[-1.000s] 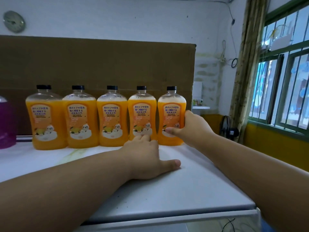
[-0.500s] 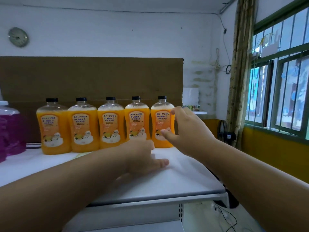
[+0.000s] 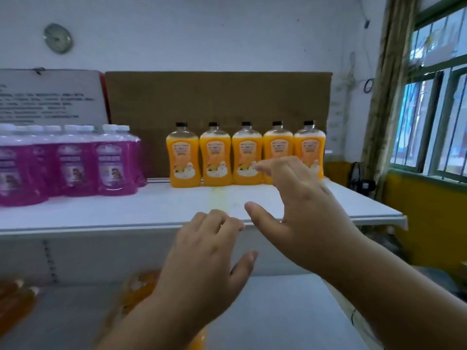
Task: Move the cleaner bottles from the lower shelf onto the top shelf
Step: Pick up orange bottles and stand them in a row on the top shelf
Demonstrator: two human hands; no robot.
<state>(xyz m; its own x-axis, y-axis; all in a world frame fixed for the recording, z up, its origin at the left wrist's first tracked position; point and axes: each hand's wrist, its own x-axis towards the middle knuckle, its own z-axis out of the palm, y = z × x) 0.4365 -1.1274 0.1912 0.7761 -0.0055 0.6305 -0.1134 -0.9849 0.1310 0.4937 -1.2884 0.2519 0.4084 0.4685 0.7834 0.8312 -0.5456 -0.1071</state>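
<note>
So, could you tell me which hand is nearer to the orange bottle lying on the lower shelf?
Left. The left hand hangs just above the lying orange bottle on the lower shelf. The right hand is higher, up by the top shelf.

A: State the colours on the top shelf.
B: The shelf is white. The five cleaner bottles hold orange liquid under black caps, with orange-and-white labels.
A: And left of them?
B: The pink bottles have white caps. The cardboard panel behind is brown.
</note>
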